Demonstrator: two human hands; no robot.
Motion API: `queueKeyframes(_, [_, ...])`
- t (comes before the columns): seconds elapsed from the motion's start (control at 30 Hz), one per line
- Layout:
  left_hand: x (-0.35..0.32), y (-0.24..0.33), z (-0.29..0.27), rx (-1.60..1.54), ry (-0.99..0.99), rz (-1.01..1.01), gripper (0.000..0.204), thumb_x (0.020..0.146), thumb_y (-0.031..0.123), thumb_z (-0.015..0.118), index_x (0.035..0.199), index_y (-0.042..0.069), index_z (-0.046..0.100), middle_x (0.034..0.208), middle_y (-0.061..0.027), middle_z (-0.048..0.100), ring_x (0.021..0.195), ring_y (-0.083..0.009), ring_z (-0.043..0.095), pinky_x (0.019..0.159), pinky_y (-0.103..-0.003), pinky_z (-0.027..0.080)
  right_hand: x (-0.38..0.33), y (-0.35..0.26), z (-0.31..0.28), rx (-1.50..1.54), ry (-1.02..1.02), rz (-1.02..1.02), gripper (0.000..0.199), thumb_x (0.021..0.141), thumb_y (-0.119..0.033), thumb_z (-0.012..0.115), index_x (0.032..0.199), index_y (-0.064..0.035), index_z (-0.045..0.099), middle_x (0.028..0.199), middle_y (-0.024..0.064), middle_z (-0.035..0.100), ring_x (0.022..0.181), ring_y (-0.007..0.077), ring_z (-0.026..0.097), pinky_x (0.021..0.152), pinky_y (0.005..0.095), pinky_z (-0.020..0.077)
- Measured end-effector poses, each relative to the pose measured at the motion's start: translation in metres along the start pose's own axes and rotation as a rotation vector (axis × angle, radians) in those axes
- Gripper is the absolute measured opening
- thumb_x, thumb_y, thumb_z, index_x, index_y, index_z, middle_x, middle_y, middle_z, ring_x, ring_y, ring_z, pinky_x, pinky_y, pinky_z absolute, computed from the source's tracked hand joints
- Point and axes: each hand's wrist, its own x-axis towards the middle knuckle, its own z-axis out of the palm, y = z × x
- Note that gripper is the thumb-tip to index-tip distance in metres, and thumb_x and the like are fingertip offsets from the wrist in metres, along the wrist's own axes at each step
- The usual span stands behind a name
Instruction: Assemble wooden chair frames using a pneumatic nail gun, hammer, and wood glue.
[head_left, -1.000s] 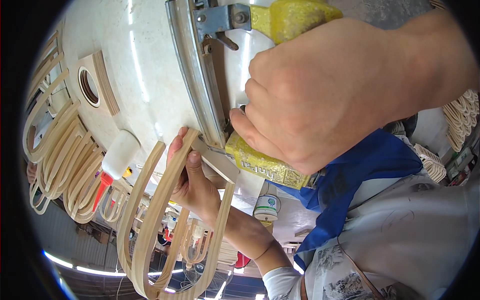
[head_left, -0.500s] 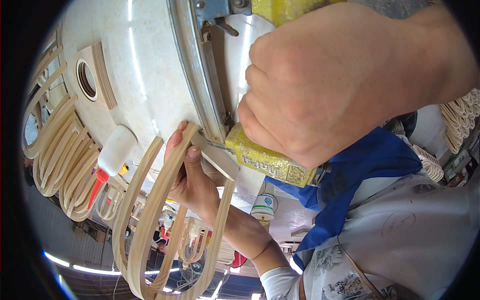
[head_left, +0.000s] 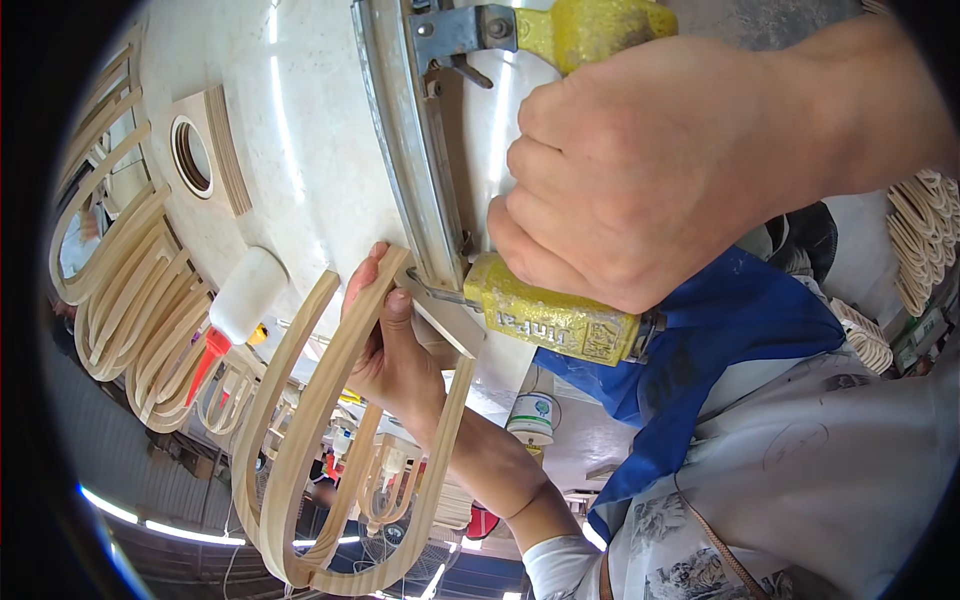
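Note:
My right hand point(head_left: 640, 180) is closed in a fist round the handle of a worn yellow nail gun point(head_left: 555, 315). Its long metal magazine point(head_left: 405, 140) runs alongside, joined to the handle's end by a grey bracket point(head_left: 465, 38). My left hand point(head_left: 400, 350) grips the end of a pale, U-shaped wooden frame point(head_left: 315, 400), the thumb on the near side and the fingertips behind. A flat wooden crosspiece point(head_left: 445, 320) spans the frame's ends. The gun's nose sits close beside this crosspiece, by my left thumb; I cannot tell whether they touch.
On the pale worktop point(head_left: 330, 130) lie a wooden block with a round hole point(head_left: 232, 150) and a white glue bottle point(head_left: 250, 295) with a red nozzle. Curved wooden parts point(head_left: 140, 320) are stacked at the left, more point(head_left: 920, 240) at the far right. Behind my left forearm is a white bucket point(head_left: 530, 420).
The whole view has shifted a little, so hands, nail gun, frame and worktop things appear slightly farther right. Both hands keep their grips, and more of the gun's upper yellow end shows.

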Motion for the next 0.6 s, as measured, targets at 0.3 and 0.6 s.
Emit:
queueKeyframes(0.3, [-0.002, 0.010, -0.008, 0.002, 0.002, 0.017, 0.035, 0.095, -0.003, 0.077, 0.130, 0.005, 0.077, 0.129, -0.0190, 0.078, 0.126, -0.0326, 0.073, 0.116, -0.045, 0.056, 0.004, -0.009, 0.002, 0.005, 0.039, 0.108, 0.005, 0.087, -0.010, 0.069, 0.086, -0.0066, 0.067, 0.070, 0.0012, 0.056, 0.061, 0.0157, 0.049, 0.061, 0.0281, 0.0394])
queueKeyframes(0.6, [-0.004, 0.012, -0.005, 0.023, 0.049, -0.047, 0.036, 0.097, -0.005, 0.074, 0.132, 0.002, 0.076, 0.128, -0.0180, 0.079, 0.124, -0.0301, 0.074, 0.114, -0.040, 0.057, 0.014, 0.036, -0.031, -0.109, -0.224, -0.043, 0.009, 0.091, -0.009, 0.071, 0.099, -0.0051, 0.069, 0.085, 0.0046, 0.067, 0.070, 0.0182, 0.061, 0.065, 0.0302, 0.0473])
